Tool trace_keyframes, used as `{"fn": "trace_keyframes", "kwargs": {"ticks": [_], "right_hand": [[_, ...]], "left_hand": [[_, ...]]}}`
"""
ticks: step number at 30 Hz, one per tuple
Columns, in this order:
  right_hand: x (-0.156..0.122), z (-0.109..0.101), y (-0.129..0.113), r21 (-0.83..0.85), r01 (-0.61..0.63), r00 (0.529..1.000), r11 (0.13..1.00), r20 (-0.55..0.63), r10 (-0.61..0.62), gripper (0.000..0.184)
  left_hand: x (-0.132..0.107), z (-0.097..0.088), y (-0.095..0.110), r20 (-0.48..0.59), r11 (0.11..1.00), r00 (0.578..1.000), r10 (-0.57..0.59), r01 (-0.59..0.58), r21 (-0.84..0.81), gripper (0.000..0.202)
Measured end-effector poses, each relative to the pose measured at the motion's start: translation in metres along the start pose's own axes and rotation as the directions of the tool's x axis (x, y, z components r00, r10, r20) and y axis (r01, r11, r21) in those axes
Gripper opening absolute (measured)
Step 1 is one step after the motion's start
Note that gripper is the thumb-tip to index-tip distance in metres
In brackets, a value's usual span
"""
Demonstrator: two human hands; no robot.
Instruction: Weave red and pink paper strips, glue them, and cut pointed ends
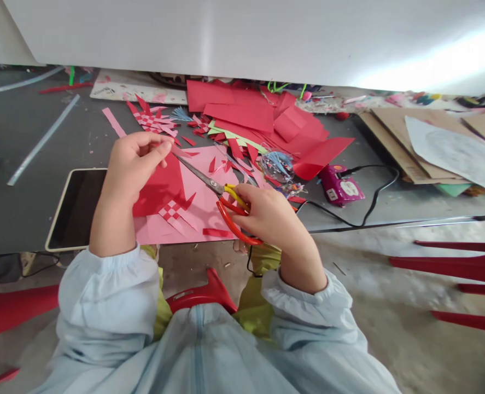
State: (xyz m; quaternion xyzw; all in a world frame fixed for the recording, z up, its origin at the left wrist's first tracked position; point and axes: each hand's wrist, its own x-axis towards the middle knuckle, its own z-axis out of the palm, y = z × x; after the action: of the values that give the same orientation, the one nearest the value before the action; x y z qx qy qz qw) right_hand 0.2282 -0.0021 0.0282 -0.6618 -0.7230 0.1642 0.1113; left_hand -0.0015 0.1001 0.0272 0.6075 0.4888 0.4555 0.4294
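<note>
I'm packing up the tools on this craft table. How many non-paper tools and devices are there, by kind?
Scissors, in the right hand, blades at the red paper pinched by the left hand: 1
Tablet: 1
Magenta corded device: 1
Total: 3

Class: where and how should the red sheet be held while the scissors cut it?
Probably pinch the red sheet at its upper edge from the left, as the left hand does: that keeps fingers beside the scissors blades, which enter from the right hand.
</note>
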Motion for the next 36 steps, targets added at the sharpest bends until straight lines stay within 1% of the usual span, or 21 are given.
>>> {"fn": "trace_keyframes", "kwargs": {"ticks": [4, 6, 7, 9, 10, 12, 13, 14, 15, 16, 17, 19, 21, 23, 26, 28, 30, 33, 36], "right_hand": [[-0.004, -0.002, 0.001, -0.017, 0.013, 0.999, 1.000, 0.042, -0.013, 0.022], [-0.006, -0.002, 0.003, -0.025, 0.014, 0.999, 1.000, 0.043, -0.013, 0.020], [-0.007, -0.003, 0.005, -0.028, 0.012, 0.999, 1.000, 0.040, -0.011, 0.018], [-0.010, -0.007, 0.009, -0.025, 0.007, 1.000, 1.000, 0.031, -0.006, 0.018], [-0.011, -0.010, 0.012, -0.021, 0.001, 1.000, 1.000, 0.023, 0.000, 0.019], [-0.015, -0.020, 0.020, -0.002, -0.031, 0.999, 1.000, -0.006, 0.031, 0.026], [-0.017, -0.026, 0.025, 0.007, -0.071, 0.997, 0.997, -0.032, 0.071, 0.029], [-0.019, -0.032, 0.031, 0.021, -0.115, 0.992, 0.993, -0.059, 0.116, 0.032], [-0.021, -0.038, 0.037, 0.048, -0.164, 0.980, 0.985, -0.109, 0.168, 0.030], [-0.023, -0.044, 0.043, 0.056, -0.226, 0.963, 0.973, -0.135, 0.232, 0.027], [-0.026, -0.049, 0.049, 0.047, -0.282, 0.943, 0.958, -0.169, 0.286, 0.026], [-0.030, -0.058, 0.061, 0.035, -0.354, 0.904, 0.934, -0.244, 0.352, 0.025], [-0.032, -0.062, 0.073, 0.004, -0.408, 0.870, 0.913, -0.304, 0.389, 0.026], [-0.034, -0.063, 0.084, -0.030, -0.457, 0.843, 0.889, -0.332, 0.423, 0.025], [-0.034, -0.063, 0.100, -0.066, -0.528, 0.813, 0.846, -0.327, 0.482, 0.019], [-0.034, -0.063, 0.109, -0.098, -0.557, 0.807, 0.825, -0.297, 0.510, 0.018], [-0.035, -0.063, 0.116, -0.125, -0.566, 0.812, 0.815, -0.252, 0.526, 0.021], [-0.036, -0.064, 0.119, -0.138, -0.558, 0.823, 0.818, -0.220, 0.524, 0.027], [-0.036, -0.065, 0.116, -0.123, -0.528, 0.840, 0.840, -0.222, 0.495, 0.026]], "left_hand": [[-0.001, 0.003, 0.002, 0.028, 0.995, 1.000, -0.006, 0.003, 0.099, 0.011], [-0.001, 0.005, 0.003, 0.045, 0.995, 0.999, 0.008, -0.012, 0.097, 0.012], [-0.001, 0.006, 0.003, 0.038, 0.997, 0.999, 0.012, -0.015, 0.080, 0.013], [0.000, 0.007, 0.003, -0.007, 0.999, 1.000, 0.003, -0.002, 0.043, 0.013], [0.001, 0.008, 0.003, -0.046, 1.000, 0.999, -0.008, 0.009, 0.029, 0.013], [0.002, 0.010, 0.004, -0.113, 1.000, 0.993, -0.024, 0.026, 0.015, 0.012], [0.003, 0.012, 0.005, -0.138, 1.000, 0.990, -0.022, 0.024, 0.011, 0.011], [0.002, 0.013, 0.005, -0.138, 1.000, 0.990, -0.014, 0.016, 0.015, 0.010], [0.002, 0.015, 0.006, -0.120, 1.000, 0.993, -0.004, 0.007, 0.030, 0.009], [0.000, 0.016, 0.007, -0.085, 0.999, 0.996, 0.002, 0.002, 0.053, 0.009], [-0.001, 0.018, 0.008, -0.025, 0.995, 1.000, 0.016, -0.014, 0.102, 0.009], [-0.005, 0.022, 0.010, 0.086, 0.978, 0.996, 0.029, -0.046, 0.203, 0.011], [-0.008, 0.025, 0.011, 0.175, 0.964, 0.985, 0.014, -0.060, 0.260, 0.014], [-0.009, 0.029, 0.012, 0.253, 0.957, 0.967, -0.012, -0.062, 0.282, 0.016], [-0.008, 0.034, 0.012, 0.340, 0.944, 0.939, -0.041, -0.076, 0.322, 0.018], [-0.006, 0.037, 0.012, 0.374, 0.931, 0.926, -0.052, -0.090, 0.353, 0.018], [-0.005, 0.038, 0.011, 0.393, 0.927, 0.916, -0.075, -0.081, 0.366, 0.017], [-0.003, 0.039, 0.010, 0.383, 0.926, 0.918, -0.099, -0.056, 0.374, 0.018], [-0.003, 0.040, 0.008, 0.365, 0.911, 0.926, -0.098, -0.064, 0.407, 0.018]]}}
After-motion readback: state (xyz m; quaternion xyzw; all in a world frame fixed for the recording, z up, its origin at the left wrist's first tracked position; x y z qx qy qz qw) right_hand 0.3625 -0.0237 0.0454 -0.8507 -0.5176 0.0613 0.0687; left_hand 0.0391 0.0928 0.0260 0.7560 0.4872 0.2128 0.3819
